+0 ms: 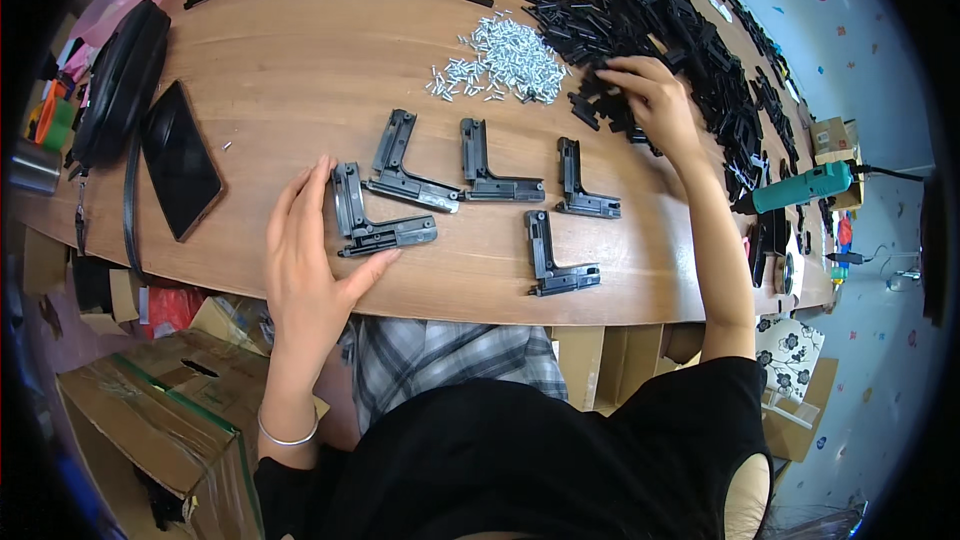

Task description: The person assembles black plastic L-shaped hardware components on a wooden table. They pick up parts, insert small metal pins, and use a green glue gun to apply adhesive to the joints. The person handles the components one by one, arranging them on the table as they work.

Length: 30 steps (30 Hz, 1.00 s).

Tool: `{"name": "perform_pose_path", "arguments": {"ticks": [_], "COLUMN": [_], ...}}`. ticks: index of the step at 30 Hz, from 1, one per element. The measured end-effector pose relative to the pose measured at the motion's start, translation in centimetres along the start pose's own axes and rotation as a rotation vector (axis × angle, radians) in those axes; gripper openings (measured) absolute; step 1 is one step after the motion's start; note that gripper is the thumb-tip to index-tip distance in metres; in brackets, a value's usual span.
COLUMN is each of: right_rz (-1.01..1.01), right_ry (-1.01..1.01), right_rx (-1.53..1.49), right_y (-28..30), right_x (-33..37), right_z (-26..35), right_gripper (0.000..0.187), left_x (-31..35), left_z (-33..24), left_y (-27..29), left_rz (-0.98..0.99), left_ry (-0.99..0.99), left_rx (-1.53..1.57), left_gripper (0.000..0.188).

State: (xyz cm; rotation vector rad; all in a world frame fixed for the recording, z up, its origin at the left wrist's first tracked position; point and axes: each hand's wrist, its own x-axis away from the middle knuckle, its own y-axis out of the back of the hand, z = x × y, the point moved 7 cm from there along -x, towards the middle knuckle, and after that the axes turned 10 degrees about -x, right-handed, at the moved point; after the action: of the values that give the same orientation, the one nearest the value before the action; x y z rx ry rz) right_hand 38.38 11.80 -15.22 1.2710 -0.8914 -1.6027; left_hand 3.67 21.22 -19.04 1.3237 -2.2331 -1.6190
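Note:
My left hand (305,245) lies on the table with its fingers straight and its thumb apart. Between thumb and fingers sits a black L-shaped plastic bracket (388,233), touched at its edges. Several similar brackets are laid out to the right, among them an upper one (410,180), a middle one (490,180), a right one (580,190) and a lower one (550,265). My right hand (645,100) reaches to small black plastic pieces (585,112) by the big pile, fingers curled and tips together. What is between those fingertips is hidden.
Silver screws (510,55) lie heaped mid-table beside a large pile of black plastic parts (690,35). A teal electric screwdriver (800,188) is at the right edge. On the left are a phone (182,160) and a black case (122,80). Cardboard boxes (150,420) stand below the table.

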Motion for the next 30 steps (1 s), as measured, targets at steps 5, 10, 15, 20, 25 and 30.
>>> {"name": "perform_pose_path", "arguments": {"ticks": [5, 10, 15, 20, 25, 30], "right_rz": [-0.21, -0.252, -0.167, 0.088, 0.043, -0.041], "right_ry": [-0.184, -0.152, 0.0, 0.176, 0.251, -0.099], "right_rx": [-0.118, -0.101, -0.072, 0.014, 0.132, -0.75], "right_y": [1.8, 1.9, 0.3, -1.5, -0.6, -0.8], "right_x": [0.8, -1.1, -3.1, -2.9, -2.6, -2.7], "right_z": [-2.7, -2.5, -0.7, 1.9, 3.4, 7.6], "right_gripper": [0.028, 0.019, 0.016, 0.024, 0.024, 0.013], "left_x": [-0.1, -0.2, -0.2, -0.2, -0.3, 0.1], "left_z": [-0.2, -0.3, -0.3, -0.4, -0.7, -0.1], "left_y": [0.0, 0.1, 0.1, -0.2, 0.1, 0.3], "left_rz": [0.0, -0.01, -0.013, -0.016, -0.034, -0.041], "left_ry": [-0.017, -0.037, -0.029, -0.018, -0.032, -0.018], "left_rx": [-0.029, -0.068, -0.075, -0.059, -0.059, -0.061], "left_gripper": [0.083, 0.084, 0.084, 0.084, 0.084, 0.085]}}
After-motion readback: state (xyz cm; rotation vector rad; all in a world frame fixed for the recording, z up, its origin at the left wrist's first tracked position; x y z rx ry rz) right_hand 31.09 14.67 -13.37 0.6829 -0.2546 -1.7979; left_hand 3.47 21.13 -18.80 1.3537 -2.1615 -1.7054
